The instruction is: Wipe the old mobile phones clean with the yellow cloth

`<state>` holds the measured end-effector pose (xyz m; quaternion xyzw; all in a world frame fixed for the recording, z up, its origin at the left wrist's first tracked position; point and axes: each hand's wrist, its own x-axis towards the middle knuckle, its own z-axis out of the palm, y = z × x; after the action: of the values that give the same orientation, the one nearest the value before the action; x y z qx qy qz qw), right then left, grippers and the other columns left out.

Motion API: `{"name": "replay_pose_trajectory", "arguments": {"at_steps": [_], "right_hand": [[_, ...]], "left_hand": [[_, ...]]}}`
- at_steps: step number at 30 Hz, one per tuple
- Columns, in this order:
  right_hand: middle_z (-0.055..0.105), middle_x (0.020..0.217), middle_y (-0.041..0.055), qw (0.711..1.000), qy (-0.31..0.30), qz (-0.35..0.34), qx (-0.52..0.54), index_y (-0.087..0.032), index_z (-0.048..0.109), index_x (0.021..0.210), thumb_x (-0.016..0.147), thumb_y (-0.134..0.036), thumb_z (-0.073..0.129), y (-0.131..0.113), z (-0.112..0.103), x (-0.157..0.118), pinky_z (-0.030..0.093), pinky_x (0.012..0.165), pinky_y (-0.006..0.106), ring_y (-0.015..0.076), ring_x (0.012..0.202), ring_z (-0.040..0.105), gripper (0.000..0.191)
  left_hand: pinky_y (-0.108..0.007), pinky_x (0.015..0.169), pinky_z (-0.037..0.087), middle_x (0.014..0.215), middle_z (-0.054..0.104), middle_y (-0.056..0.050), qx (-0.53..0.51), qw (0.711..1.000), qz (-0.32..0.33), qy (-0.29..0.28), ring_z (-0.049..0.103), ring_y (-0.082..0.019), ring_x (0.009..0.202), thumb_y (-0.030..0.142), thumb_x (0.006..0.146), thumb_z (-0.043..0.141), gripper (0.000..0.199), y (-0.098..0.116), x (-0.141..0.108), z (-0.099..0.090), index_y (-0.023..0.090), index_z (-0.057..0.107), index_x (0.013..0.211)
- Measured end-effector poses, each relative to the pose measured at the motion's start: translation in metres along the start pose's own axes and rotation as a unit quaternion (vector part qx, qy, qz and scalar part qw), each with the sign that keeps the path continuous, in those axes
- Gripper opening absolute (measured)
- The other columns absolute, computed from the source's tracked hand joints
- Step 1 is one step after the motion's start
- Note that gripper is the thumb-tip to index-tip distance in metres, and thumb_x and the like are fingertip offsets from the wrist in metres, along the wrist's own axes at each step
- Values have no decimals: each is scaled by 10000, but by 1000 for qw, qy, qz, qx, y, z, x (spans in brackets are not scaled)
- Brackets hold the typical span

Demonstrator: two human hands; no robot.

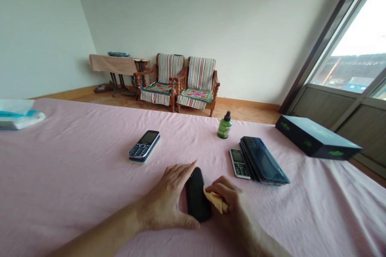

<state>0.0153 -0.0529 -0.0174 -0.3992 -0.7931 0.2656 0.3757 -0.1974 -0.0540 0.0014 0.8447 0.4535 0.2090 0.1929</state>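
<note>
A black mobile phone [197, 196] lies on the pink cloth, its dark side facing up. My left hand [167, 196] grips it from the left, fingers at its far end and thumb at its near end. Bunched in my right hand [232, 200] is a yellow cleaning cloth [217, 200], which touches the phone's right edge. To the right, a small silver keypad phone [239, 164] rests beside a stack of dark blue smartphones [265, 162]. Farther left, a keypad phone [144, 144] tops another small stack.
A green spray bottle [224, 125] stands beyond the phones, and a black box [316, 136] sits at the right. A white and blue packet [21, 115] is at the left edge. Two wooden chairs [197, 72] and a covered sewing table [114, 64] stand by the wall.
</note>
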Motion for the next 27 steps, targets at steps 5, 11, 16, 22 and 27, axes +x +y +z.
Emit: {"name": "replay_pose_trajectory", "arguments": {"at_steps": [5, 11, 16, 22, 27], "right_hand": [[592, 820, 66, 996, -23, -82, 15, -161, 680, 877, 804, -48, 535, -12, 0, -5, 417, 574, 227, 142, 692, 573, 198], [607, 834, 89, 970, -100, -214, -53, -155, 666, 847, 814, -61, 537, -25, -4, -3, 425, 609, 284, 200, 774, 528, 163], [596, 922, 93, 981, -110, -128, -98, -157, 639, 1032, 842, -14, 480, -19, -1, 2, 464, 673, 302, 213, 843, 506, 286], [571, 934, 84, 982, -88, -114, -124, -161, 621, 1027, 860, 28, 417, -8, 1, 25, 467, 739, 320, 204, 861, 497, 324], [555, 887, 70, 981, -72, -110, -144, -171, 642, 915, 881, -8, 437, 2, 5, 49, 458, 743, 322, 199, 849, 495, 265]], "left_hand": [[-521, 1094, 263, 1479, 337, -102, -25, 998, 0, -49, 318, -366, 1327, 492, 550, 819, 1166, -3, -1, -8, 258, 158, 1482], [-551, 1076, 268, 1464, 327, -126, -38, 999, -1, -20, 304, -383, 1325, 439, 507, 837, 1297, -10, 0, -2, 262, 11, 1491], [-549, 1077, 261, 1458, 331, -121, -41, 999, -24, -18, 317, -375, 1314, 414, 482, 862, 1351, -8, 0, -1, 274, -30, 1488], [-553, 1106, 192, 1490, 300, -113, -35, 999, -21, -28, 266, -371, 1349, 458, 500, 856, 1330, -7, 0, -1, 281, -16, 1488], [-539, 1107, 208, 1491, 303, -117, -32, 999, -10, -27, 274, -370, 1347, 455, 503, 858, 1332, -7, 0, -2, 269, -14, 1492]]}}
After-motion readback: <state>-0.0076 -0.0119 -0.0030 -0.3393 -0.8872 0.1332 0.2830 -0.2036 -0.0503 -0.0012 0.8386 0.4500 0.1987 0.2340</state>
